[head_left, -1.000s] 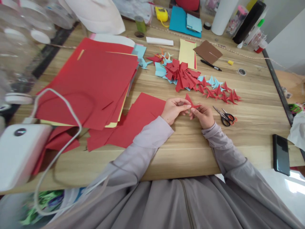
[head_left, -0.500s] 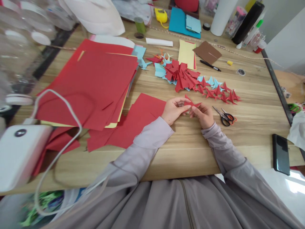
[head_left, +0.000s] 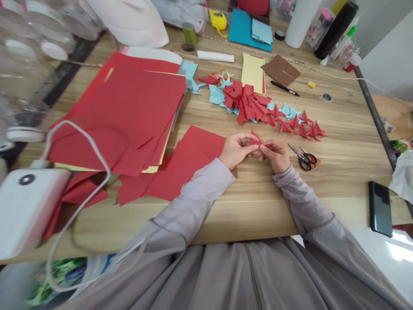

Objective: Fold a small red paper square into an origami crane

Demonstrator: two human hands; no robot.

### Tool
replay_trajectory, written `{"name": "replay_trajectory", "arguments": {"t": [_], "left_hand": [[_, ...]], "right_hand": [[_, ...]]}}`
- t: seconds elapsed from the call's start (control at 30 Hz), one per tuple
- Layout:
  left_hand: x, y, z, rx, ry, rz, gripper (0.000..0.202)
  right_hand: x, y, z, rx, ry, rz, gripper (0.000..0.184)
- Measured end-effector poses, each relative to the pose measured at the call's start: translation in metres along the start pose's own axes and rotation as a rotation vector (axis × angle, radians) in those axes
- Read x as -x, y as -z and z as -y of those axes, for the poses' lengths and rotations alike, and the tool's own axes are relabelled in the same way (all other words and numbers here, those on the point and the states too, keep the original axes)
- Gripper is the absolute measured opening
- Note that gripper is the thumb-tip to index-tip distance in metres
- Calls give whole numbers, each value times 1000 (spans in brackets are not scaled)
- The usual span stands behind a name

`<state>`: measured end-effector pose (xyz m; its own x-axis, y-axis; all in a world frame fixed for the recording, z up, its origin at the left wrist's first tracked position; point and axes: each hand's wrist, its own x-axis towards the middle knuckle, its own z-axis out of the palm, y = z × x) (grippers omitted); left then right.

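Observation:
A small piece of folded red paper [head_left: 255, 141] is held between my two hands above the wooden table, one point of it sticking up. My left hand [head_left: 237, 150] pinches it from the left, thumb and fingers closed. From the other side my right hand [head_left: 275, 155] grips its right part between thumb and forefinger; the fingers cover much of the paper. Beyond the hands lies a pile of folded red paper pieces [head_left: 247, 101], with a row of small red origami cranes [head_left: 293, 122] running off to the right. Red paper sheets [head_left: 187, 161] lie beside my left hand.
Two pairs of scissors [head_left: 306, 158] lie right of my right hand. A big stack of red sheets [head_left: 129, 116] covers the left side, near a white power bank [head_left: 29, 206] with its cable. A phone [head_left: 380, 209] lies at the right edge; a black pen [head_left: 285, 88] lies farther back.
The right part of the folded red paper has been pressed flatter between my right thumb and forefinger. Both hands have stayed almost in place.

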<state>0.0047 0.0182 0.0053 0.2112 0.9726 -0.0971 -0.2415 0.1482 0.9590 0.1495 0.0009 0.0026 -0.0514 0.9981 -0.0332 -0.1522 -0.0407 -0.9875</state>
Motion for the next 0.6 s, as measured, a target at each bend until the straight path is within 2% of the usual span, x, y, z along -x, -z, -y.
{"name": "replay_trajectory", "arguments": {"t": [0.43,0.6], "left_hand": [[-1,-1,0,-7,-12,6,28],[-1,0,-1,-10,-12,9,27]], "right_hand": [[-1,0,-2,-70,-76,-54,44],[-3,2,-4,-68,-69,-66,41]]}}
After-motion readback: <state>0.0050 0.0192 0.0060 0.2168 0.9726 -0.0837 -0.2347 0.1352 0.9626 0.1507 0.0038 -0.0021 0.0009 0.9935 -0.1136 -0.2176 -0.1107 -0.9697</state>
